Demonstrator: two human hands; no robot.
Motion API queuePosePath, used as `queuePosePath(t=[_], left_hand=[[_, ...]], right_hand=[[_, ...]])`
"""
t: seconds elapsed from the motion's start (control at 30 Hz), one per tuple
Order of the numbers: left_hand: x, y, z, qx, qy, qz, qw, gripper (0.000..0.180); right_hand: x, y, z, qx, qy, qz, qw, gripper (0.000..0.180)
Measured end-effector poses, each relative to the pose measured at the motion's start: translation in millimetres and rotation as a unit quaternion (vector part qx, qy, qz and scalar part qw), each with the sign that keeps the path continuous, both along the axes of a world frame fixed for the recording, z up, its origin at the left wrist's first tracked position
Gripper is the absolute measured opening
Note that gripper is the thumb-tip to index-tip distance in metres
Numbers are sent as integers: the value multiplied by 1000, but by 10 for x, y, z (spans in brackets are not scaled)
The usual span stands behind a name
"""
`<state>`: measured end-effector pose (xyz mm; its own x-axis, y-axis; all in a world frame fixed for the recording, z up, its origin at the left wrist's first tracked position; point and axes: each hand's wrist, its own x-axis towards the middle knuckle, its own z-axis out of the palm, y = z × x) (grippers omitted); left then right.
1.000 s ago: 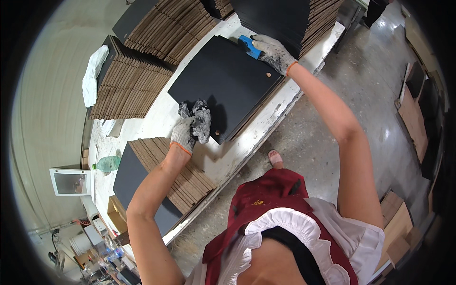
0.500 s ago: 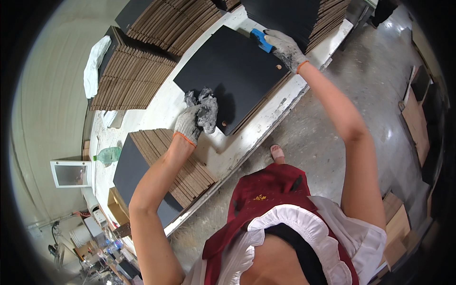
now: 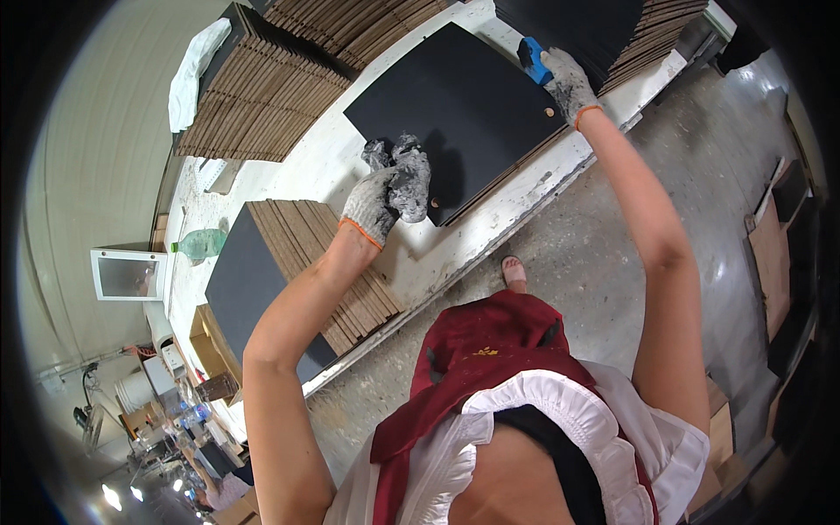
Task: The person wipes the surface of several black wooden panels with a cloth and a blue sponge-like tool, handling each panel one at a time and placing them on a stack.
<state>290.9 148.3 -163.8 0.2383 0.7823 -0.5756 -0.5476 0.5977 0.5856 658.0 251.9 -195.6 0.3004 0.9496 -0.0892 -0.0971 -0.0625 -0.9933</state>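
A flat black panel (image 3: 455,118) lies on the white worktable, with brown edges and small round holes near its right-hand side. My left hand (image 3: 371,199), in a stained knit glove with an orange cuff, is closed on a crumpled rag (image 3: 409,179) smeared grey and black. It hovers by the panel's near left end, casting a shadow there. At the panel's far right end, my gloved right hand (image 3: 570,86) grips a blue block (image 3: 535,63) with a dark face, perhaps a sponge. Whether the block touches the panel is hard to see.
Leaning brown-edged panels (image 3: 262,96) stand along the table's back, a white cloth (image 3: 197,74) draped on them. More panels (image 3: 297,254) stand near left, another black stack (image 3: 582,31) far right. A green bottle (image 3: 201,244) lies on the white table (image 3: 455,254). Boards lean at right.
The view has shifted, so the table sits higher and farther right. My right hand has slid slightly along the panel's far end, and the block has tilted, showing its dark face.
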Motion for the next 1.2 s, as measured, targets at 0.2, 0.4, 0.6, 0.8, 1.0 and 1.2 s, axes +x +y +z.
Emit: queuePosePath(t=[0.2,0.4,0.6,0.8,1.0,1.2], left_hand=[[214,-214,368,3,105,-29,994,16],[412,-374,321,99,317,-35,942,18],[605,-694,574,5,285,-53,957,20],[416,-1549,1172,104,189,-258,942,24],[-898,-2095,1844,252,71,-45,964,37],[-2411,-2467,1720,274,184,234,914,34]], right_hand=[[-101,-75,59,-15,135,13,991,73],[-243,-270,376,-113,64,-11,991,74],[-145,-129,65,15,-103,-63,993,68],[-423,-307,345,57,-70,-113,989,58],[-288,-659,479,211,25,-122,970,54],[-466,-1462,554,131,216,45,967,52]])
